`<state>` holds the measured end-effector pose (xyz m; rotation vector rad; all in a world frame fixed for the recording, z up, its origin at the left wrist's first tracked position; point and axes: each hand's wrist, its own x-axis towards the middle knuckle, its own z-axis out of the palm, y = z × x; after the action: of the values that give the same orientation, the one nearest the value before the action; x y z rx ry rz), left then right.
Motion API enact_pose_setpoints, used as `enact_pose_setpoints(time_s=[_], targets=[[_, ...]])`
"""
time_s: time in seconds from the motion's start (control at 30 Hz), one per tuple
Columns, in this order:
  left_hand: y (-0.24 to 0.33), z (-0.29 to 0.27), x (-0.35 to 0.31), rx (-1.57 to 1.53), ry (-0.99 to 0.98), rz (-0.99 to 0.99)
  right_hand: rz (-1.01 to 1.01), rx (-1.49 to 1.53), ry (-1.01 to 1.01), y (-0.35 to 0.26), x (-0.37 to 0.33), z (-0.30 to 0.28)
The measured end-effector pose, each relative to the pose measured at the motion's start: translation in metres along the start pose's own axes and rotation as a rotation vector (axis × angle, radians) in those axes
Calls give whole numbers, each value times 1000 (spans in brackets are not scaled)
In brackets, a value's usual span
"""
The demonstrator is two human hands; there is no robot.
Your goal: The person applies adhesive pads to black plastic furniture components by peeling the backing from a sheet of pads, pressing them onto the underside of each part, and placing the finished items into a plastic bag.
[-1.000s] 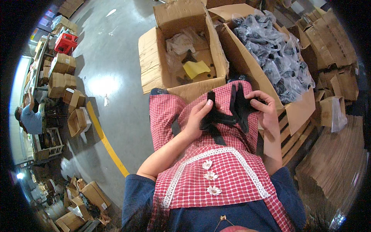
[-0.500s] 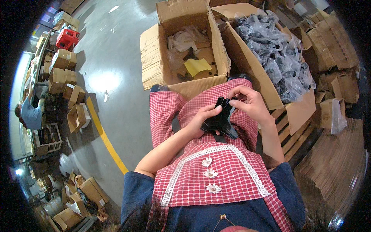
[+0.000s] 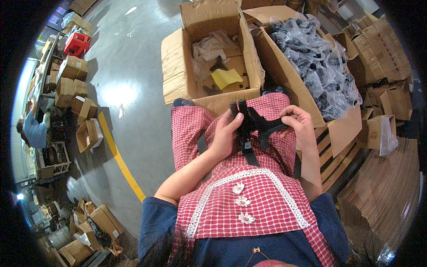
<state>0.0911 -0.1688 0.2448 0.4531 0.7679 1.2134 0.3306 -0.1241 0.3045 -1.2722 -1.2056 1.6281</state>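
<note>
A black branched part (image 3: 255, 123), perhaps plastic, is held above my lap, one limb stretching toward the right. My left hand (image 3: 224, 137) wraps round its left side, thumb on the upright tube-like ends that point away from me. With thumb and fingers together, my right hand (image 3: 299, 124) pinches the tip of the right limb. Beyond my knees is an open cardboard box (image 3: 174, 66) with a yellow sheet (image 3: 227, 78), crumpled clear plastic (image 3: 214, 46) and a dark branched piece (image 3: 219, 65) inside.
To the right, a large carton (image 3: 289, 78) is heaped with dark parts in clear bags (image 3: 318, 62), beside a wooden pallet (image 3: 331, 162). Flattened cardboard (image 3: 378, 187) is stacked farther right. Across a yellow floor line (image 3: 119, 155), another person (image 3: 34, 131) is near shelves and boxes.
The black part has turned, so its limb now reaches right and its tube ends point away. My right hand has moved from those ends to the limb's tip; my left has shifted slightly left.
</note>
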Motion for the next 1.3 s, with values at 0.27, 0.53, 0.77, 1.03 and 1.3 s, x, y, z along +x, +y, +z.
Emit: enact_pose_setpoints(time_s=[0.27,0.53,0.77,1.03,1.3], targets=[[-1,4,-2,-18,22,29,1,111,-19,10,-5,37],[5,4,2,-53,37,-99,-145,118,-40,-9,-4,8],[2,-1,4,-60,73,-227,-489,-36,-72,-42,-9,6],[2,1,1,-57,-12,-198,-822,-676,-525,-47,-10,44],[-2,1,-1,31,-58,-208,-888,-777,-669,-31,-9,63]])
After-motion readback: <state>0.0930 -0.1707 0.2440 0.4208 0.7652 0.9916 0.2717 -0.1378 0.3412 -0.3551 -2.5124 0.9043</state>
